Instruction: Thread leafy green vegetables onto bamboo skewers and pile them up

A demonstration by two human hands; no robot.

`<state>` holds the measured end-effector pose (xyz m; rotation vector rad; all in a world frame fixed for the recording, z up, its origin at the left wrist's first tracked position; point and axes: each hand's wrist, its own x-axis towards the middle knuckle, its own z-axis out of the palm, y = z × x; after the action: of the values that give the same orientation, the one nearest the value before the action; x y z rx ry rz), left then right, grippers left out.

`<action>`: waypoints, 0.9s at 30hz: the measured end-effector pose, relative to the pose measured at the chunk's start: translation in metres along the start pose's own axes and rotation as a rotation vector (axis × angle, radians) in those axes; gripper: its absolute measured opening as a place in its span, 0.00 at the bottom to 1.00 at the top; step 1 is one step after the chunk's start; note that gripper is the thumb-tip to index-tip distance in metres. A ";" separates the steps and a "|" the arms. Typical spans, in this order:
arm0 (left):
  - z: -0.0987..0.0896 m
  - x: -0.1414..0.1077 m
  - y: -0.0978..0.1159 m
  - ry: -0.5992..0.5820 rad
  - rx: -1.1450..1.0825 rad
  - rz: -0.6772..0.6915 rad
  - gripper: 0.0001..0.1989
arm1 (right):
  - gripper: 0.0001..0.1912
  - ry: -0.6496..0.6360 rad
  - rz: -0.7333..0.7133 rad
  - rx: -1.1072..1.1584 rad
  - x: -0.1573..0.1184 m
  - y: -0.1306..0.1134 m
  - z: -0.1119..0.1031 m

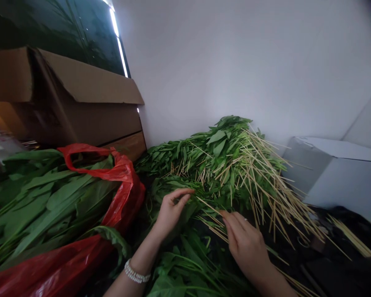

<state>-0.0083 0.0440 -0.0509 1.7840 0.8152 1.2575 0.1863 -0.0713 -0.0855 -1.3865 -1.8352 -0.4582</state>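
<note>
Low in the middle, my left hand [172,209], with a white beaded bracelet at the wrist, has thumb and fingertips pinched together over green leaves; what they hold is too small to make out. My right hand [245,237] is closed on a thin wooden stick [208,204] that points up and left toward the left fingertips. Under and between the hands lie loose leafy stems [185,264] and a few more sticks. Behind them rises a heap of leaves on sticks [228,159], with many pale stick ends fanned out to the right.
A red plastic bag [128,189] full of large leaves [49,198] is at the left. An open cardboard box [95,119] stands behind it. At the right is a white box [343,177], with more pale sticks [352,237] in front. A pale wall [235,62] rises behind.
</note>
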 end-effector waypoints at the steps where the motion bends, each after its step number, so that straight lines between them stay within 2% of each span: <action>1: 0.001 0.000 0.001 -0.020 -0.090 -0.068 0.12 | 0.16 0.012 -0.005 -0.001 0.000 -0.001 -0.001; 4: 0.003 -0.001 0.002 -0.039 -0.345 -0.215 0.18 | 0.15 0.021 -0.028 -0.043 0.001 -0.003 -0.003; 7: 0.006 -0.002 -0.001 -0.016 -0.528 -0.337 0.16 | 0.16 0.020 -0.041 -0.081 0.001 -0.003 -0.004; 13: 0.007 -0.003 -0.007 -0.024 -0.585 -0.492 0.16 | 0.17 0.003 -0.049 -0.073 0.000 -0.003 -0.005; 16: 0.007 -0.004 -0.004 -0.039 -0.572 -0.514 0.15 | 0.17 -0.004 -0.046 -0.074 -0.001 -0.003 -0.005; 21: 0.009 -0.006 0.002 -0.053 -0.539 -0.475 0.14 | 0.17 0.002 -0.035 -0.079 0.000 -0.004 -0.005; 27: 0.010 -0.006 0.000 -0.086 -0.544 -0.457 0.12 | 0.17 0.013 -0.040 -0.090 0.000 -0.004 -0.005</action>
<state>-0.0007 0.0368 -0.0553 1.1280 0.6948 0.9694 0.1843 -0.0763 -0.0818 -1.4046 -1.8543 -0.5753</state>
